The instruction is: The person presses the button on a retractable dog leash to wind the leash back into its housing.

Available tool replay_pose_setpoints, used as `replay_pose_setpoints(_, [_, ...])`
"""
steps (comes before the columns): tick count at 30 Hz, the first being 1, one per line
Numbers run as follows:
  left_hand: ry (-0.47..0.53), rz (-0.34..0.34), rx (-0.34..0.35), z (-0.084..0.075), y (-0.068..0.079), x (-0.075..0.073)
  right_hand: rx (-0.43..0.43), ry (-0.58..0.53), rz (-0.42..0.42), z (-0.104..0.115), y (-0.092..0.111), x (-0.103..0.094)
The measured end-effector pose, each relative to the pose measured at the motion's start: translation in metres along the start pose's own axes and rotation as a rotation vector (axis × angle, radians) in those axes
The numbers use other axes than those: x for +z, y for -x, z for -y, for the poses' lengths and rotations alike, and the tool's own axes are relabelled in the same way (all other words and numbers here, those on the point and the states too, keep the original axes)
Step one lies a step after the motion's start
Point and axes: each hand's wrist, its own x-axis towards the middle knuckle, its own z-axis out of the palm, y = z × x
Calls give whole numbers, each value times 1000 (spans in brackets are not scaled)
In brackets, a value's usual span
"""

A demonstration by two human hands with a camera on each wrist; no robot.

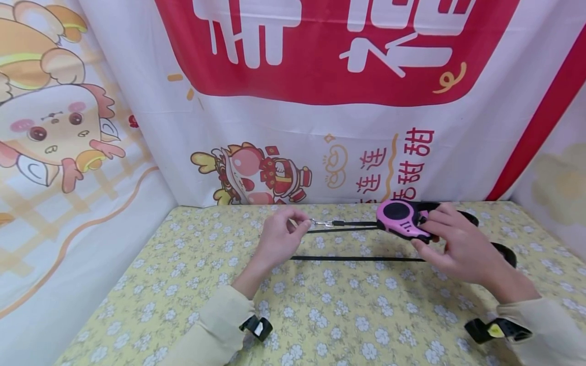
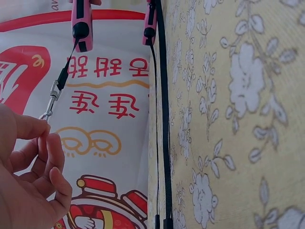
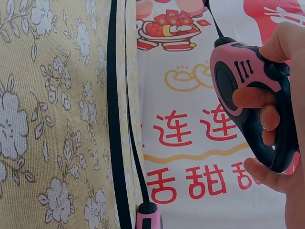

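Observation:
My right hand [image 1: 462,246] grips a pink and black retractable dog leash [image 1: 397,216] by its black handle, raised above the table. A short length of black strap [image 1: 357,223] runs from its nose to a silver metal clip [image 2: 52,98]. At the clip's end, my left hand [image 1: 281,236] pinches it between thumb and forefinger, other fingers loosely curled. A second pink leash [image 3: 148,218] lies on the table beyond, mostly hidden in the head view, its thin cord [image 3: 136,152] stretched leftward. Nearer me, a wider black strap [image 1: 357,258] lies straight across the cloth.
A yellow floral cloth [image 1: 320,315] covers the table. Behind it hangs a white banner [image 1: 284,122] with red lettering and cartoon figures, and another printed cloth [image 1: 68,213] hangs at the left. A black loop [image 1: 507,253] lies beside my right wrist.

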Motion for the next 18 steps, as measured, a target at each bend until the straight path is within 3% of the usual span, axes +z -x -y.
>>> replay_pose_setpoints(18, [8,21,13,-2,0,1,-11,-18,-2,8,-7,0])
